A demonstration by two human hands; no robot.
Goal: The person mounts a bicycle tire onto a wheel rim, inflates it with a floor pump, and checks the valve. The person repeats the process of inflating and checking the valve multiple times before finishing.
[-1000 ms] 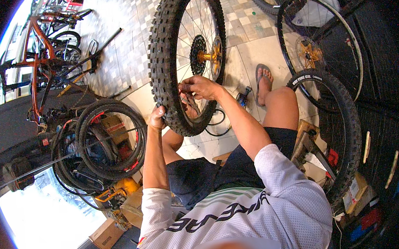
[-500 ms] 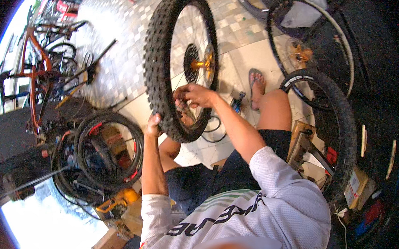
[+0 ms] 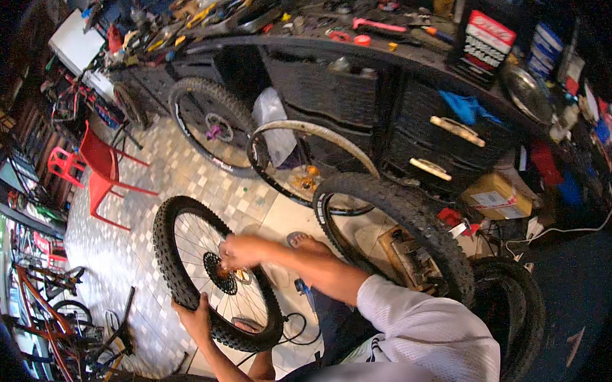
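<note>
Plainly, we have a bike wheel (image 3: 219, 282) out in front of us, tilted over the tiled floor (image 3: 143, 179), with its gears (image 3: 214, 268) showing through the near side; whether its lower edge rests on anything, we cannot tell. Our left hand (image 3: 195, 319) is curled round the lower left of the tyre (image 3: 172, 274), thumb toward the rim and fingers on the tread, mostly closed on it. Our right hand (image 3: 241, 252) is at the middle, over the right edge of the gears, bent at the fingers but blurred, so we cannot say how far it is open or whether it grips anything

As we judge it, the wheel is fairly light for its size but awkward, with weight gathered at the hub. The knobbly rubber should give us a sure, slightly soft hold, so the tyre is the best place to take it. The spokes look thin and could bend under a squeeze, and the gear teeth may be sharp or greasy. Over to our right, a loose-standing fat tyre (image 3: 418, 220) and a narrower wheel (image 3: 316, 129) stand near a dark cabinet (image 3: 339, 99)
</note>
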